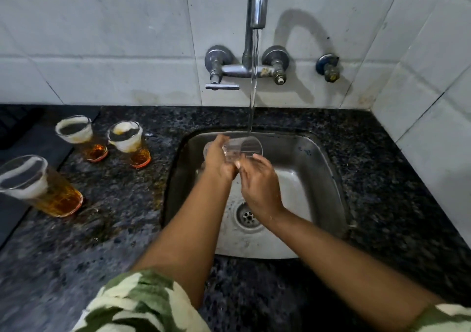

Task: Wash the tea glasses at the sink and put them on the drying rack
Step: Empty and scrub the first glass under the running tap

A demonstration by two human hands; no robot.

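Clear empty tea glass (242, 146) gripped by left hand (218, 162) under tap stream (253, 81); right hand (258, 178) open, touching glass base.

Stained white wall tiles (102, 38) behind speckled black granite counter (382, 166)

We see a clear, empty tea glass (242, 147) tipped on its side over the steel sink (318, 168), and three clear, amber-based glasses (81, 138) (128, 143) (38, 186) upright along the counter's (127, 229) left edge.
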